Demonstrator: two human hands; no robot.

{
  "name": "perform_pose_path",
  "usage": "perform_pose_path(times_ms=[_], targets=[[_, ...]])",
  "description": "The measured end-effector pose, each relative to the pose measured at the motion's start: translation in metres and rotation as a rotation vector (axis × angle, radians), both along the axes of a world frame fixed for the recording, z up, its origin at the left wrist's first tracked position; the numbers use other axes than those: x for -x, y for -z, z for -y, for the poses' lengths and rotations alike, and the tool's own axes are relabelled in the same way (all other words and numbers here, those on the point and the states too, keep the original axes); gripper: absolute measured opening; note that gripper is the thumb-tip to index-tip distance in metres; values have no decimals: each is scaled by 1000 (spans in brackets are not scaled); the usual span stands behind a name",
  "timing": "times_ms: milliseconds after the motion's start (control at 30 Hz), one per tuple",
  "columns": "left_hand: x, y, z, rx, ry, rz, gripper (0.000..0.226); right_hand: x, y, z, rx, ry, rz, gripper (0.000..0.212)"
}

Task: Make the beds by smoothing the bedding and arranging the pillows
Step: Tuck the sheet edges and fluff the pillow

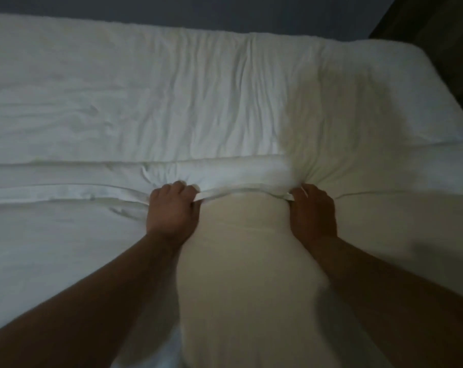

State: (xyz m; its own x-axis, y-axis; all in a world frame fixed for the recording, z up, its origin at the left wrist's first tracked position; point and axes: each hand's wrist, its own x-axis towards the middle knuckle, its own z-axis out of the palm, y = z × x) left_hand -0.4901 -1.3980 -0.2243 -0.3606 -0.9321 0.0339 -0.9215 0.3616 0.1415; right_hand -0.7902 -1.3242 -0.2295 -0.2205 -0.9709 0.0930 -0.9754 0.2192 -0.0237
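Left hand (172, 212) and right hand (314, 212), fingers (178, 187) clamped on the hem (241, 192) of a wrinkled white duvet (198, 107), flank a cream pillow (246, 261).

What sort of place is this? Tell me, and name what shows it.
Probably a bedroom. A wide bed covered in wrinkled white bedding fills the view, the left hand and right hand grip a white fabric edge of it, and a dark wall runs behind.

left hand (172, 211): bare skin, back of hand and knuckles visible
right hand (314, 212): bare skin, shadowed, fine detail too dim to tell
left forearm (92, 301): bare to frame edge
right forearm (384, 288): bare to frame edge, slightly blurred
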Motion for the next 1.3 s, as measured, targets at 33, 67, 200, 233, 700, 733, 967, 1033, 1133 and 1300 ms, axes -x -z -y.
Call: perform_pose_path(times_ms=[33,67,200,233,700,733,967,1033,1133,1300], targets=[[1,7,2,2,-8,-14,34,0,7,0,40,12,-13,30],[2,11,4,4,-15,-29,33,0,13,1,81,21,-25,28],[4,21,11,21,-24,-69,28,3,30,7,164,14,-25,25],[4,23,11,30,-26,-73,27,3,31,9,164,23,-14,25],[8,40,16,98,-55,-18,28,-3,39,24,161,36,56,29],[9,41,17,98,-60,-15,27,-4,39,24,162,32,57,28],[11,46,25,-26,-68,94,28,-6,44,26,157,35,62,24],[11,49,27,-30,-65,102,29,-6,45,27,156,23,72,24],[11,45,27,5,-62,82,29,-3,48,30,123,25,94,23],[13,38,23,49,-47,87,31,-2,53,30,95,16,147,23]])
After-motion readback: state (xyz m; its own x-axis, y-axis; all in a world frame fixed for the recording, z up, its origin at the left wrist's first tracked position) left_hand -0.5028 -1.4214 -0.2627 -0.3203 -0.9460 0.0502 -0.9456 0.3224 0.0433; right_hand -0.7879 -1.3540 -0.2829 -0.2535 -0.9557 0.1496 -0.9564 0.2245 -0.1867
